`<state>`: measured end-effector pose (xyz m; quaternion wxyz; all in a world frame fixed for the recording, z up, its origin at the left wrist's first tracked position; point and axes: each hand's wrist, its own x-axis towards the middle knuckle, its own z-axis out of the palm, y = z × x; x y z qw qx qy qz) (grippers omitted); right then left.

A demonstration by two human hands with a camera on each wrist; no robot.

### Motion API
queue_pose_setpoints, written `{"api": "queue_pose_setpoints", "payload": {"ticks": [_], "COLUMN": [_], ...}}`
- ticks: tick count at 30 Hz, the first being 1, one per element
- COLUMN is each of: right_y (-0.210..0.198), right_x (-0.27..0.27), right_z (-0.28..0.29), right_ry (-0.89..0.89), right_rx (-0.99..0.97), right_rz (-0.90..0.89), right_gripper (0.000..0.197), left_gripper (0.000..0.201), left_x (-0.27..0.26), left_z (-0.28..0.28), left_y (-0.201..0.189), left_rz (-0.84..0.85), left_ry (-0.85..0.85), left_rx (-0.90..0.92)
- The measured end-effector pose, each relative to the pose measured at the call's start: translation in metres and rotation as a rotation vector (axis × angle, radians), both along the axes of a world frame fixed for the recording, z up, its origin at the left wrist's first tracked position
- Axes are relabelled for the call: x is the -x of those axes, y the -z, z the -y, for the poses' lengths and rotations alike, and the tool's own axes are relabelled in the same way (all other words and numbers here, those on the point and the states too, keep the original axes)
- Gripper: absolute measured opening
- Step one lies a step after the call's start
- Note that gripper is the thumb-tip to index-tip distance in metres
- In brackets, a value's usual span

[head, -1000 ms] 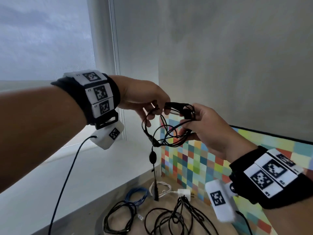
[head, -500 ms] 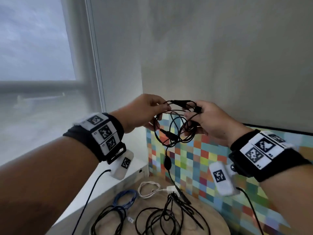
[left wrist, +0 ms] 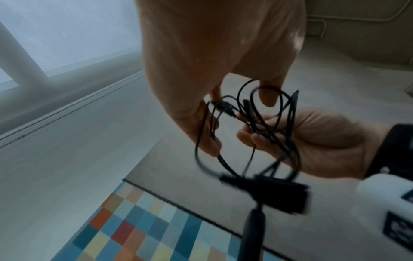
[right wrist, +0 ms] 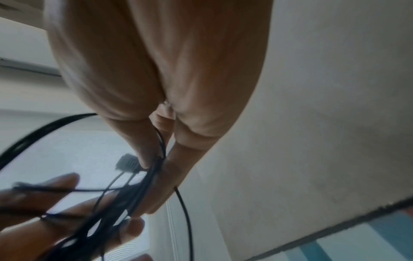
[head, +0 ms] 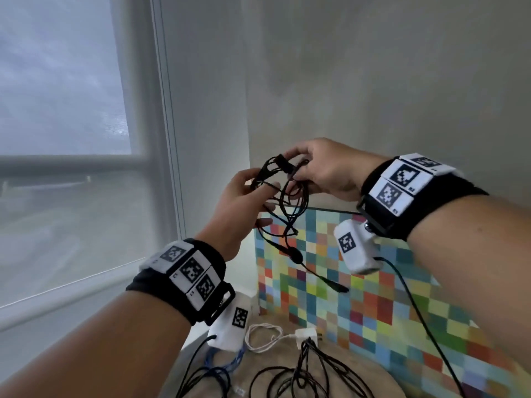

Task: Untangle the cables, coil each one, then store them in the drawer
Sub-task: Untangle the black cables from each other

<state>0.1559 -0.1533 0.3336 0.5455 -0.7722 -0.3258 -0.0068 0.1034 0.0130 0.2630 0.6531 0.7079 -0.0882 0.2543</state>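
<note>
Head view, nearest first: both forearms raised, black wristbands with square black-and-white code tags, small printed characters beside them too small to read, a white module hanging under each wrist. Beyond the bands, left hand (head: 240, 202) palm toward the bundle, fingers spread and threaded through loops of the thin black cable (head: 287, 208); right hand (head: 327, 170) above and just right of it, thumb and fingertips pinched on the top of the same bundle, by a small black plug. Bundle held in the air between the two hands, well above the table (head: 287, 354). Long axis of the loose tail: downward and to the right from the grips, past an inline bulge to a slim plug at the end. Judged next: feeding that tail up onto the loops, left hand nearer to it. Lower and farther, resting on the table: a white cable (head: 263, 337) with its white adapter, a blue cable (head: 227, 360), more black cables (head: 301, 374), not yet coiled. Behind, a panel of coloured squares, a plain wall, a window. No brand or readable writing anywhere; drawer not in sight.
</note>
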Motion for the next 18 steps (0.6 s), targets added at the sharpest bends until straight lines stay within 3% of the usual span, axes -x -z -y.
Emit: {"api": "queue_pose_setpoints", "payload": {"ticks": [4, 8, 12, 15, 18], "right_y": [0.017, 0.045, 0.062, 0.068, 0.086], "right_x": [0.011, 0.016, 0.019, 0.017, 0.025], "right_z": [-0.004, 0.006, 0.015, 0.026, 0.041], "right_ry": [-0.026, -0.106, -0.139, -0.066, -0.130], "right_rx": [-0.159, -0.129, -0.168, -0.369, -0.587], "right_rz": [-0.025, -0.101, -0.130, -0.166, -0.299], "right_gripper": [0.015, 0.015, 0.020, 0.025, 0.034], "left_gripper": [0.004, 0.009, 0.025, 0.033, 0.024], "left_x": [0.016, 0.025, 0.034, 0.043, 0.053], "left_z": [-0.008, -0.012, -0.012, -0.019, -0.023], "left_y": [0.005, 0.028, 0.039, 0.039, 0.048], "left_rz": [0.080, 0.057, -0.001, -0.021, -0.026], "left_ry": [-0.080, -0.114, 0.066, 0.236, 0.340], "left_rx": [0.044, 0.185, 0.230, 0.276, 0.369]}}
